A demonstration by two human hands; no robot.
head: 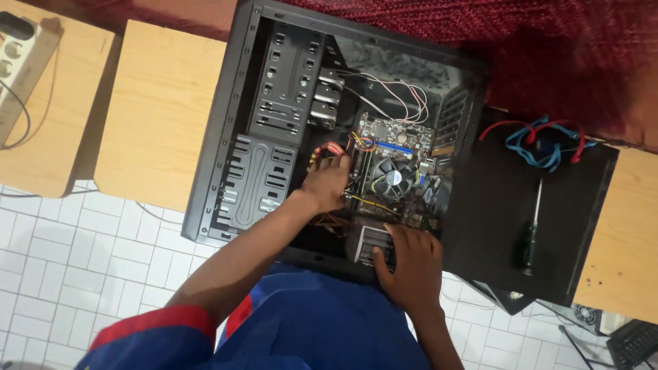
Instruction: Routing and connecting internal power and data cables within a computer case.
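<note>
head camera, looking steeply down, near open computer case [226,137]

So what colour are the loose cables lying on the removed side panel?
The loose cables are blue and red, tangled together on the black side panel; the head view shows them best.

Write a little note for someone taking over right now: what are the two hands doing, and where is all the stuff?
Left hand: inside the open computer case, fingers at the cables beside the motherboard; whether it grips anything cannot be told.
Right hand: resting flat on the power supply at the case's near edge.
Fan: mounted on the motherboard.
Side panel: off, lying right of the case, with the screwdriver and red and blue cables on it.
Done: case opened. Left: work inside is unfinished; the panel is not yet back on.
</note>
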